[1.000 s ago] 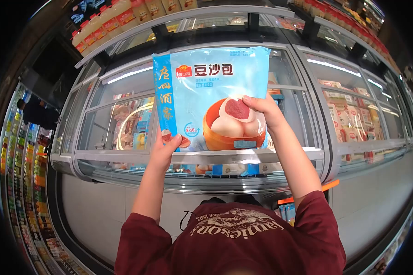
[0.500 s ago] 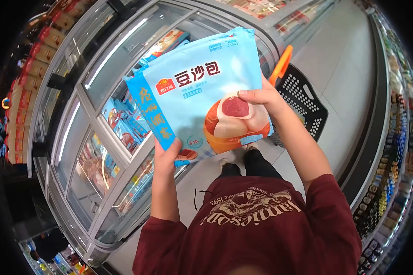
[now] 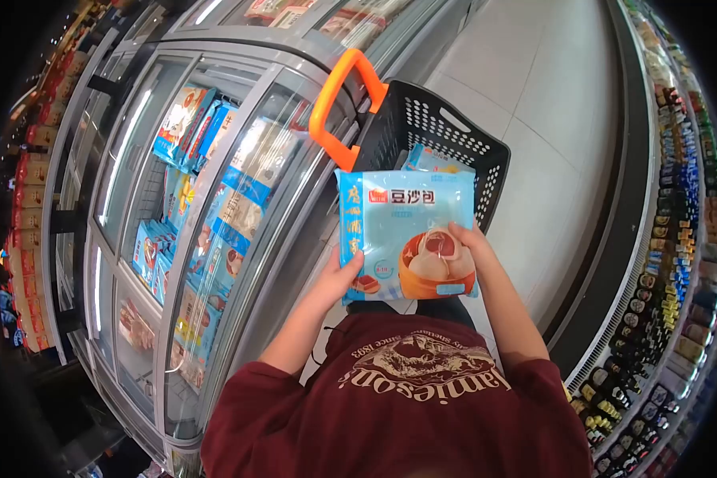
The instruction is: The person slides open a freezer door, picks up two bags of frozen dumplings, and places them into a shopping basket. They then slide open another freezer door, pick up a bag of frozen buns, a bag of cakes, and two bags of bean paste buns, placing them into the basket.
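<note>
Both hands hold a light blue bag of red bean buns (image 3: 374, 231) upright in front of my body, its printed front facing me. My left hand (image 3: 338, 276) grips the lower left edge, thumb on the front. On the right edge, my right hand (image 3: 474, 243) is closed with its thumb across the bun picture; the fingers behind the bag are hidden. Just beyond the bag stands a black shopping basket (image 3: 486, 155) with a raised orange handle (image 3: 320, 111). Inside it another blue package (image 3: 438, 161) shows partly, the rest covered by the bag I hold.
Along the left runs a glass-topped freezer (image 3: 267, 95) holding several blue frozen food packages (image 3: 185, 127). Shelves packed with jars and bottles (image 3: 641, 295) line the right side. A grey tiled floor (image 3: 550, 103) stretches ahead between them.
The bag has moved down and away from the freezer, to in front of the basket, still in both hands. My view has turned, so the basket and its handle show more fully.
</note>
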`<action>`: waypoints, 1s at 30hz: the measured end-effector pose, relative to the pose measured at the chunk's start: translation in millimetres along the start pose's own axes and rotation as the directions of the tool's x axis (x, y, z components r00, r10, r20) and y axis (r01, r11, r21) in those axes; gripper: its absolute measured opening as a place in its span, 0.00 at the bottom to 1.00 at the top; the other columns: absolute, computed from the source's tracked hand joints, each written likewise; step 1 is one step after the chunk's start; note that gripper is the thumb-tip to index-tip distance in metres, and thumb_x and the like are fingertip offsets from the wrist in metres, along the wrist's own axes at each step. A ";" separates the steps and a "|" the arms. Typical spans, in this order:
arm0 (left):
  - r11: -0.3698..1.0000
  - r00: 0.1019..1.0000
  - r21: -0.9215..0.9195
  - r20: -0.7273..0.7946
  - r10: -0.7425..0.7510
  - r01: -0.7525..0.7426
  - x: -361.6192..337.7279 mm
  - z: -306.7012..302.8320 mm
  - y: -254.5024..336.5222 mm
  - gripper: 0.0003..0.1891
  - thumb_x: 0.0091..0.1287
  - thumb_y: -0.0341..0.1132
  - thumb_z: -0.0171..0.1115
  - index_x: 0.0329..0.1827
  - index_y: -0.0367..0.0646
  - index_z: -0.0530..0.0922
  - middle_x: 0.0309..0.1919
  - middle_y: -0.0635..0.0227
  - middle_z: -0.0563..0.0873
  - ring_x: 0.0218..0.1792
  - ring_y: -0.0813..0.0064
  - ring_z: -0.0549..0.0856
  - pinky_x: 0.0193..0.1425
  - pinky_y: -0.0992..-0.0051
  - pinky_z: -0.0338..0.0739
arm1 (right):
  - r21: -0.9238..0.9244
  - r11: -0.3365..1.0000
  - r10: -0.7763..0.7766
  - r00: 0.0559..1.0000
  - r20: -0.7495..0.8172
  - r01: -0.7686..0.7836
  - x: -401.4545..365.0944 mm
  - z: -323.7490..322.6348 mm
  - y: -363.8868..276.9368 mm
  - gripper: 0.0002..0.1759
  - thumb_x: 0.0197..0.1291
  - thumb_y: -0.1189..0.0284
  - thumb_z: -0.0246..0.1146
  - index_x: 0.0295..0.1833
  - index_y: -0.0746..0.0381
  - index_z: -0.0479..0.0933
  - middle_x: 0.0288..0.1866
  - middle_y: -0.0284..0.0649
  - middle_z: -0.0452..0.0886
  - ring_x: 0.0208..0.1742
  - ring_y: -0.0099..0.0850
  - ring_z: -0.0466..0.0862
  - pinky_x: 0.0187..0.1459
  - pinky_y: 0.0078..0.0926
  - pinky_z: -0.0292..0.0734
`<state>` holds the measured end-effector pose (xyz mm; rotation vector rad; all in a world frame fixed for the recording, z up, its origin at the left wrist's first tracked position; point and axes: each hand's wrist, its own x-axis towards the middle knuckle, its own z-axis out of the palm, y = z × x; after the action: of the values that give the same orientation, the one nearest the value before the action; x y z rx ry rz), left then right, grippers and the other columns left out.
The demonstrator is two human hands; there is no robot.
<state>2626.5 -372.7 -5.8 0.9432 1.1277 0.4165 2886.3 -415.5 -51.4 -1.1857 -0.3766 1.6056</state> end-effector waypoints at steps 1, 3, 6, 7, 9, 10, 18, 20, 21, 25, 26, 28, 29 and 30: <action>0.996 0.996 0.015 -0.023 -0.087 0.087 9.0 18.4 -16.2 0.30 0.64 0.45 0.50 0.62 0.35 0.53 0.53 0.59 0.69 0.54 0.73 0.68 0.56 0.73 0.64 | -0.016 0.998 0.054 0.997 -0.055 -0.055 -0.4 -30.2 13.0 0.33 0.50 0.66 0.59 0.60 0.64 0.54 0.53 0.42 0.67 0.54 0.31 0.69 0.53 0.28 0.65; 0.963 0.965 0.056 -0.007 -0.262 0.262 22.3 48.0 -41.3 0.27 0.64 0.48 0.46 0.58 0.37 0.58 0.44 0.63 0.75 0.41 0.78 0.75 0.43 0.80 0.69 | 0.023 0.977 0.213 0.976 -0.046 -0.212 -2.4 -78.7 31.9 0.33 0.52 0.65 0.58 0.61 0.64 0.54 0.53 0.43 0.68 0.53 0.31 0.70 0.53 0.27 0.65; 0.902 0.906 0.083 -0.024 -0.423 0.424 44.3 84.4 -48.4 0.25 0.65 0.50 0.43 0.54 0.37 0.62 0.37 0.64 0.78 0.33 0.79 0.78 0.35 0.83 0.71 | 0.072 0.915 0.398 0.917 -0.015 -0.396 12.2 -136.2 48.7 0.32 0.55 0.64 0.57 0.61 0.65 0.53 0.53 0.43 0.67 0.53 0.31 0.70 0.53 0.26 0.66; 0.881 0.885 0.080 -0.039 -0.465 0.466 51.3 94.0 -51.0 0.25 0.65 0.51 0.43 0.54 0.37 0.62 0.35 0.64 0.79 0.32 0.79 0.79 0.34 0.84 0.72 | 0.083 0.886 0.458 0.889 0.000 -0.456 18.2 -150.3 54.2 0.31 0.56 0.64 0.57 0.61 0.65 0.54 0.54 0.43 0.67 0.53 0.31 0.70 0.53 0.25 0.66; 0.860 0.865 0.095 -0.056 -0.499 0.502 74.1 99.3 -55.0 0.27 0.65 0.50 0.43 0.54 0.33 0.61 0.39 0.60 0.77 0.38 0.76 0.78 0.40 0.80 0.72 | 0.101 0.858 0.504 0.863 0.028 -0.504 39.2 -169.4 60.0 0.30 0.56 0.62 0.56 0.60 0.65 0.55 0.54 0.43 0.68 0.52 0.30 0.71 0.52 0.25 0.67; 0.840 0.846 0.097 -0.035 -0.533 0.533 87.2 93.8 -60.0 0.28 0.65 0.50 0.44 0.55 0.31 0.60 0.42 0.58 0.76 0.42 0.74 0.77 0.45 0.78 0.70 | 0.128 0.825 0.548 0.835 0.056 -0.550 50.5 -174.8 55.7 0.30 0.57 0.62 0.56 0.59 0.65 0.56 0.53 0.43 0.68 0.52 0.30 0.71 0.52 0.25 0.68; 0.762 0.886 0.477 -0.085 -0.456 0.437 299.1 74.2 -86.6 0.26 0.65 0.49 0.43 0.52 0.31 0.63 0.38 0.55 0.77 0.34 0.71 0.81 0.35 0.75 0.76 | 0.502 0.637 0.650 0.758 0.056 -0.584 192.0 -214.0 82.8 0.21 0.61 0.62 0.48 0.51 0.68 0.66 0.47 0.46 0.74 0.45 0.36 0.77 0.48 0.30 0.72; 0.675 0.804 0.527 -0.027 -0.594 0.516 381.9 58.2 -116.9 0.25 0.65 0.48 0.43 0.50 0.32 0.65 0.40 0.56 0.78 0.37 0.69 0.80 0.37 0.67 0.75 | 0.551 0.624 0.664 0.748 0.002 -0.554 237.1 -234.8 114.2 0.21 0.61 0.61 0.47 0.48 0.69 0.68 0.46 0.48 0.75 0.45 0.38 0.77 0.48 0.32 0.72; 0.653 0.708 0.459 0.069 -0.703 0.603 413.3 44.0 -147.2 0.24 0.65 0.48 0.42 0.49 0.33 0.67 0.41 0.57 0.78 0.39 0.67 0.80 0.39 0.62 0.74 | 0.583 0.585 0.697 0.717 -0.006 -0.564 252.7 -245.0 140.9 0.20 0.61 0.62 0.47 0.48 0.68 0.68 0.46 0.48 0.75 0.45 0.38 0.77 0.48 0.33 0.72; 0.222 0.351 0.483 -0.194 -0.916 0.847 470.0 61.6 -162.0 0.18 0.63 0.47 0.40 0.44 0.46 0.74 0.42 0.66 0.79 0.43 0.62 0.78 0.48 0.56 0.70 | 0.439 0.608 0.770 0.625 -0.125 -0.662 295.6 -280.4 257.0 0.17 0.59 0.67 0.48 0.45 0.71 0.68 0.42 0.47 0.75 0.39 0.35 0.78 0.41 0.29 0.73; 0.230 0.349 0.481 -0.174 -0.921 0.846 478.4 55.7 -180.8 0.18 0.63 0.47 0.40 0.44 0.46 0.75 0.42 0.65 0.79 0.43 0.62 0.77 0.47 0.56 0.70 | 0.548 0.548 0.810 0.565 -0.158 -0.632 299.7 -288.5 274.2 0.15 0.58 0.69 0.49 0.43 0.71 0.68 0.40 0.45 0.74 0.35 0.34 0.77 0.38 0.27 0.72; 0.269 0.362 0.464 -0.124 -0.924 0.844 494.9 46.9 -215.4 0.18 0.63 0.47 0.41 0.43 0.47 0.75 0.43 0.64 0.78 0.43 0.61 0.77 0.46 0.56 0.71 | 0.330 0.663 0.744 0.639 -0.194 -0.672 320.7 -338.6 347.0 0.15 0.58 0.68 0.49 0.44 0.69 0.68 0.40 0.46 0.75 0.36 0.35 0.78 0.41 0.30 0.72; 0.264 0.352 0.433 -0.137 -0.926 0.862 502.0 46.1 -233.1 0.18 0.63 0.47 0.42 0.43 0.47 0.75 0.43 0.64 0.78 0.43 0.61 0.77 0.46 0.56 0.72 | 0.211 0.705 0.709 0.676 -0.202 -0.677 328.0 -358.6 376.6 0.15 0.58 0.67 0.49 0.44 0.68 0.68 0.40 0.46 0.76 0.37 0.36 0.78 0.42 0.32 0.73; 0.263 0.347 0.404 -0.151 -0.926 0.876 510.8 46.6 -249.1 0.17 0.63 0.47 0.42 0.43 0.47 0.75 0.43 0.64 0.78 0.43 0.61 0.77 0.45 0.57 0.72 | 0.397 0.616 0.786 0.565 -0.251 -0.681 336.5 -347.3 342.7 0.15 0.58 0.69 0.49 0.46 0.69 0.67 0.41 0.46 0.75 0.38 0.36 0.78 0.42 0.31 0.73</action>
<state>2835.8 -171.1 -496.4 0.4901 1.4865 -0.9081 3002.5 -368.0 -630.7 -1.5314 0.7101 1.9547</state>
